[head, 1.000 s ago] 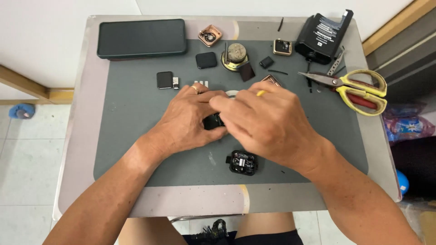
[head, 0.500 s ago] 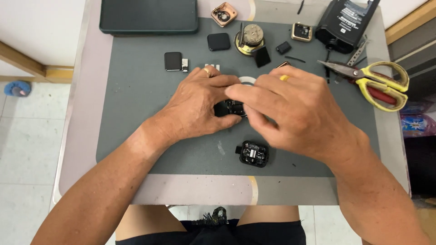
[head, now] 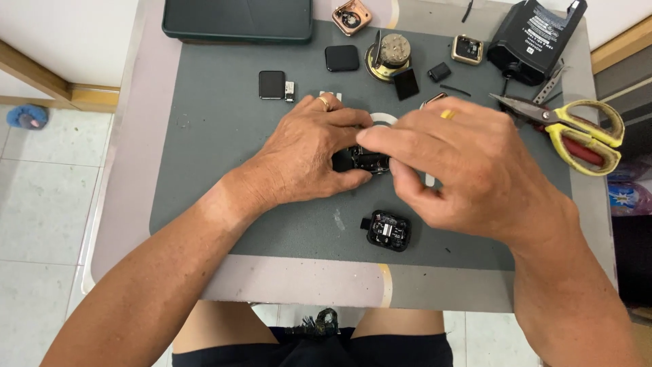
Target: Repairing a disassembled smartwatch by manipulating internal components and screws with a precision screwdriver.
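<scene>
So both hands are bunched up right over the middle of the grey mat [head: 224, 136]. The left hand [head: 309, 156] is curled around a small black module [head: 363, 160], pinning it down against the mat with thumb and fingers closed on its near end. The right hand [head: 468, 170] comes in from the other side, fingertips pressed together on the same piece, with what looks like a thin yellow-tipped tool [head: 447, 114] poking out behind the knuckles. Can't see the tip, so can't say what it's touching.

If you ask me, the trick with this kind of fiddly bit is keeping the left grip firm but low, so the part doesn't skate, and letting the right do tiny moves only. Pushing hard would probably send it flying.

Just toward the person from the hands sits a second black casing [head: 388, 230], open face up, with little components showing inside. Further back there's a square black screen piece [head: 272, 84], another dark square [head: 341, 58], a round brass-coloured part [head: 392, 54], and two small open watch-style shells, one copper [head: 352, 16] and one gold [head: 468, 49], each with innards visible. Yellow-handled scissors [head: 577, 132] lie off to the right, and a black pouch [head: 536, 37] sits at the desk's far corner, contents not visible.
</scene>
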